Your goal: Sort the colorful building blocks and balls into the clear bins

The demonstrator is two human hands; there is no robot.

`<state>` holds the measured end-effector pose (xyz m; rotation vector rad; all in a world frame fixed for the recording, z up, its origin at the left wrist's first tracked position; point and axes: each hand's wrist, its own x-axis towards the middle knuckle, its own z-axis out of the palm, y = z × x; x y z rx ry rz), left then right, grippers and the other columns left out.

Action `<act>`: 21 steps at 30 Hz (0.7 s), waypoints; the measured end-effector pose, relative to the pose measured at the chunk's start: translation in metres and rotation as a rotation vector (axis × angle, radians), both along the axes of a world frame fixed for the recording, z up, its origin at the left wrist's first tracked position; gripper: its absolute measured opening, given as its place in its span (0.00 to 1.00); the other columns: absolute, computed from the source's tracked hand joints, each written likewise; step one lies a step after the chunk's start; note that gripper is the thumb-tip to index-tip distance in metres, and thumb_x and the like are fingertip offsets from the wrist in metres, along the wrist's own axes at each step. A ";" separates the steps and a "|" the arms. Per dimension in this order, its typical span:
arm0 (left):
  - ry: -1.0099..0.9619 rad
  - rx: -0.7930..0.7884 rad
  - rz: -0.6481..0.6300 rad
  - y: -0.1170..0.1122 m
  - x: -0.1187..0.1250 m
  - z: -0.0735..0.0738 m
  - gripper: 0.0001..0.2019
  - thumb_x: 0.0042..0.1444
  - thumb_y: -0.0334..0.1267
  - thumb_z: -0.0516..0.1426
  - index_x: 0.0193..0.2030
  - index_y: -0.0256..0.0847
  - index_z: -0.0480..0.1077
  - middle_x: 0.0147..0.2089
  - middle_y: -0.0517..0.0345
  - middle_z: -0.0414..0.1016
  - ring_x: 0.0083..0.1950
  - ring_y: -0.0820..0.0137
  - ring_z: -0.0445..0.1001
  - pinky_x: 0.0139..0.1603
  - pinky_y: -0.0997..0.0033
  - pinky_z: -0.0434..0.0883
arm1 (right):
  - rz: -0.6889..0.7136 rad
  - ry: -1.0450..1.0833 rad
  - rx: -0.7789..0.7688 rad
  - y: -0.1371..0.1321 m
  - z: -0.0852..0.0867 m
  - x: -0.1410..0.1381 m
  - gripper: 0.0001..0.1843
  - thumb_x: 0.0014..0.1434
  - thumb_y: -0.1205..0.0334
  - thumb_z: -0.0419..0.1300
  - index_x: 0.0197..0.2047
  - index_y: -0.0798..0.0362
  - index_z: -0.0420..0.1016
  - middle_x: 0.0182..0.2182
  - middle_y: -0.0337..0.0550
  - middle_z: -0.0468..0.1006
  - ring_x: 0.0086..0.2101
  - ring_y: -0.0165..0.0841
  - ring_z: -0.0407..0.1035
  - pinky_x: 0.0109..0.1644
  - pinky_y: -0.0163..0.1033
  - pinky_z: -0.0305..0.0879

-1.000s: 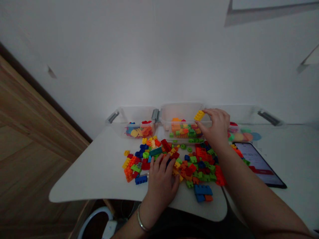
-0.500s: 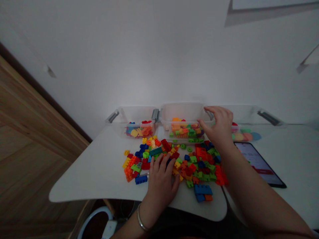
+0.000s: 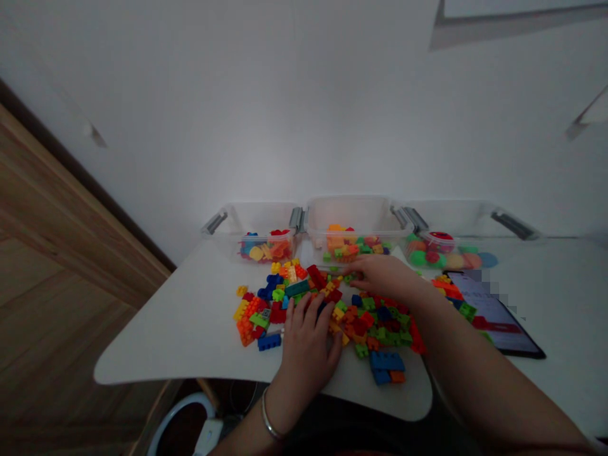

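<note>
A pile of colourful plastic building blocks [image 3: 365,316] lies spread over the front of the white table. My left hand [image 3: 311,342] rests palm down on the pile's near edge, its fingers spread over red and yellow blocks. Over the back of the pile, my right hand [image 3: 380,275] reaches leftward with thumb and fingertips drawn together at a small green piece. What sits between those fingertips is mostly hidden. Behind it stands a clear plastic box [image 3: 354,215] with orange, yellow and green blocks inside. Two joined blue blocks with an orange one [image 3: 387,367] lie at the near right.
To the left is another clear box [image 3: 261,218] with mixed pieces; a third clear box [image 3: 468,218] at the right holds round coloured pieces. A phone [image 3: 503,329] lies beneath my right forearm's far side, partly blurred. The wall [image 3: 304,114] rises behind the boxes.
My right hand has dropped from beside the middle box's right side, moving left and down to the back of the pile. My left hand stays in place.
</note>
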<state>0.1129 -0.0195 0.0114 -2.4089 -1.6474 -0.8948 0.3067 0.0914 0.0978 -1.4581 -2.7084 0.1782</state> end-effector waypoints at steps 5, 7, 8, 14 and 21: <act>-0.001 -0.006 0.002 0.000 0.001 0.002 0.22 0.57 0.36 0.56 0.59 0.42 0.69 0.63 0.50 0.69 0.65 0.51 0.62 0.67 0.37 0.57 | -0.020 -0.146 -0.003 0.001 -0.015 -0.010 0.22 0.61 0.58 0.57 0.58 0.40 0.74 0.48 0.45 0.80 0.46 0.41 0.75 0.42 0.41 0.70; -0.007 0.000 0.006 0.000 0.001 0.002 0.21 0.57 0.36 0.56 0.59 0.42 0.69 0.62 0.50 0.70 0.65 0.51 0.62 0.67 0.37 0.57 | -0.022 -0.162 0.013 0.003 -0.020 -0.012 0.22 0.61 0.58 0.55 0.58 0.40 0.73 0.48 0.45 0.80 0.47 0.42 0.75 0.42 0.40 0.71; -0.010 0.003 0.007 0.000 0.001 0.002 0.21 0.57 0.36 0.56 0.58 0.42 0.69 0.62 0.50 0.70 0.65 0.51 0.62 0.67 0.37 0.57 | -0.021 -0.166 0.014 0.004 -0.022 -0.012 0.22 0.62 0.58 0.55 0.59 0.39 0.73 0.48 0.46 0.80 0.47 0.42 0.75 0.41 0.40 0.71; -0.005 -0.010 0.002 0.000 0.000 0.001 0.22 0.57 0.36 0.57 0.59 0.42 0.69 0.62 0.50 0.70 0.65 0.51 0.62 0.67 0.37 0.57 | -0.009 -0.170 0.041 0.009 -0.029 -0.015 0.19 0.62 0.57 0.54 0.55 0.42 0.76 0.46 0.45 0.81 0.45 0.41 0.76 0.42 0.40 0.71; -0.004 -0.005 0.001 0.000 0.000 0.001 0.21 0.57 0.37 0.56 0.58 0.42 0.69 0.62 0.50 0.70 0.65 0.51 0.62 0.66 0.37 0.57 | -0.035 -0.164 0.026 0.008 -0.030 -0.017 0.15 0.62 0.57 0.55 0.49 0.46 0.79 0.44 0.46 0.82 0.45 0.41 0.76 0.43 0.40 0.70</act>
